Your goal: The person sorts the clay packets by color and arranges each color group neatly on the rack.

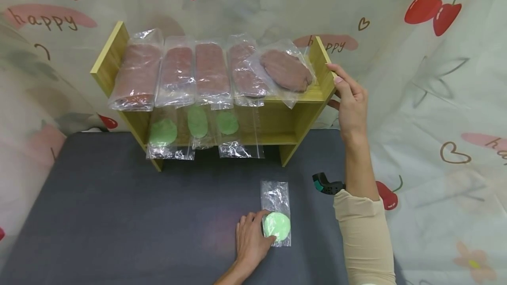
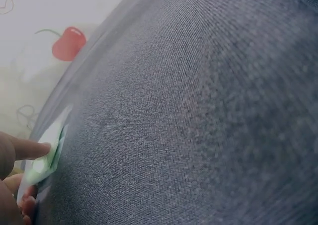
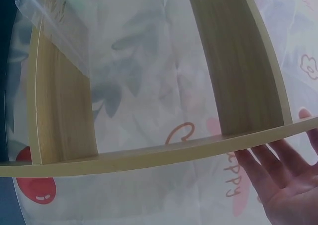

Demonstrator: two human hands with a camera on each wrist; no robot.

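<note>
My left hand (image 1: 253, 234) is low at the centre right of the head view, on the dark table. Between its thumb and fingers it holds a clear plastic bag (image 1: 276, 192) with a light green round piece inside. In the left wrist view, fingers lie on both faces of this bag (image 2: 43, 163). My right hand (image 1: 352, 104) grips the right side panel of a two-tier wooden shelf (image 1: 322, 67) near its top. The right wrist view shows several fingers against the panel's outer face and one digit over its edge.
Several clear bags with brownish-pink flat pieces (image 1: 211, 67) lie along the upper tier. On the lower tier, bags with green pieces (image 1: 163, 132) overhang the front edge. The dark grey table (image 1: 119, 214) meets a patterned curtain (image 1: 253, 8) behind.
</note>
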